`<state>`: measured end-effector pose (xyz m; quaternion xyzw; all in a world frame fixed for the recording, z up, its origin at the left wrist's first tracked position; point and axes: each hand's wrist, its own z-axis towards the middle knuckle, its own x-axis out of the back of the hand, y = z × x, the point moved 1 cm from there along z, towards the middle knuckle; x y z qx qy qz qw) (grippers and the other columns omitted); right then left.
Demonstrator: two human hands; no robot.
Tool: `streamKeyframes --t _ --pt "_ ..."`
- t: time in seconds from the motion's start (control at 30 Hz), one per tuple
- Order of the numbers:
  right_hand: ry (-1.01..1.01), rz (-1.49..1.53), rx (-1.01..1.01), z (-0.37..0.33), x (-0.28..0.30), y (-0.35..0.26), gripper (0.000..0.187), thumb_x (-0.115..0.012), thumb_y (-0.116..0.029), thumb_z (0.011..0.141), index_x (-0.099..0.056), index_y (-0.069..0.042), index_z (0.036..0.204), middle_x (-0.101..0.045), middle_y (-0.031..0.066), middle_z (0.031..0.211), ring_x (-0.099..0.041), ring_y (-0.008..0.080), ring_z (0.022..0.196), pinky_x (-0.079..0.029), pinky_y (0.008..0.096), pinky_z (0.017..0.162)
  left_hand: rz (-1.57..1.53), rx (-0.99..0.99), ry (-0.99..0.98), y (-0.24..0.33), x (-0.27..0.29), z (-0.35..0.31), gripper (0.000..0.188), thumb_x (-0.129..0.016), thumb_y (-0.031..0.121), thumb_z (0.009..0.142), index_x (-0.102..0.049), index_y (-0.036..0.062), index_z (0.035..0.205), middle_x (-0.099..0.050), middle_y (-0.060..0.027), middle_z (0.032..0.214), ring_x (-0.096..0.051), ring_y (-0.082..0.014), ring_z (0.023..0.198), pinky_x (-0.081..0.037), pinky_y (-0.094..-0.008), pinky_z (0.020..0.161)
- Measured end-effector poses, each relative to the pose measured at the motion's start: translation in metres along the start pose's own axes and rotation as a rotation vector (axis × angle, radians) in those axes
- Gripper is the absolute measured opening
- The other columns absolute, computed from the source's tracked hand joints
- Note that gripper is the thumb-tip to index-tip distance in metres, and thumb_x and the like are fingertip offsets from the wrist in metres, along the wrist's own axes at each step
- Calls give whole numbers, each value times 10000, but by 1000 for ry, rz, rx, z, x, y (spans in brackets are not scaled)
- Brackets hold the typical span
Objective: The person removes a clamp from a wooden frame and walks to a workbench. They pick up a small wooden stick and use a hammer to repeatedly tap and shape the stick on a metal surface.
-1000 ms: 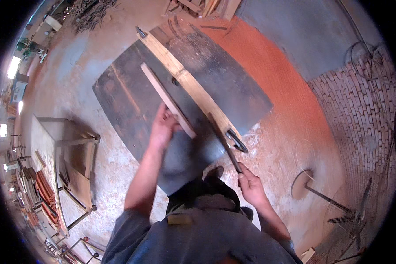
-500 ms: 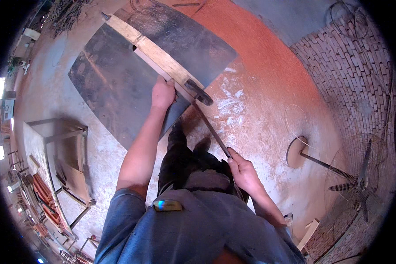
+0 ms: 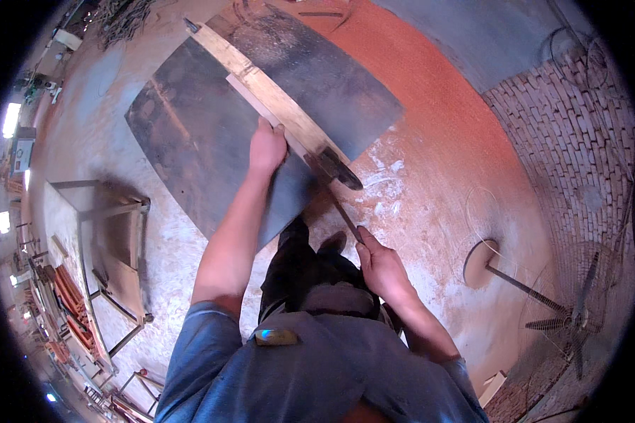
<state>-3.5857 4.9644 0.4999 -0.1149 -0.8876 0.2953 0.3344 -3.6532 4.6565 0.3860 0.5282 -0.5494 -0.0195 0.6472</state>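
Observation:
My left hand [image 3: 268,146] is closed on a narrow pale strip [image 3: 250,99] that lies along the near side of a long wooden beam [image 3: 282,93]. A dark metal piece [image 3: 341,168] sits at the beam's near right end, and a small metal tip [image 3: 190,25] sticks out at its far end. In my right hand [image 3: 381,264], the fingers wrap round the near end of a thin dark bar [image 3: 344,217]. The bar slants up to the strip's near end; its far tip is hard to make out there.
A large dark sheet [image 3: 183,151] lies under the beam. A fan [image 3: 578,319] with a round base [image 3: 480,263] lies to the right, by stacked bricks [image 3: 564,120]. At the left stands a frame-legged table [image 3: 63,218]. Red powder [image 3: 430,84] covers floor beyond the sheet.
The bar has been pushed up toward the strip, so less of it shows before my right hand. My right hand has moved slightly forward. The whole view has shifted a little.

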Motion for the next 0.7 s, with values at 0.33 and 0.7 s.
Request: streamKeyframes --t 0.33,0.7 --pt "83 -33 195 96 -21 -70 422 -478 -237 972 -489 -26 1337 -621 313 1020 -608 455 976 -478 484 849 -215 182 -113 -22 55 113 260 -504 191 953 -515 -59 1025 -637 -156 655 -612 -213 464 -478 -364 444" --pt "106 -43 235 202 -47 -167 425 -484 -275 976 -475 -59 1342 -616 310 1039 -600 448 993 -476 485 849 -324 227 -118 -64 112 246 306 -502 217 956 -504 -29 1139 -654 -169 755 -618 -213 471 -497 -349 400"
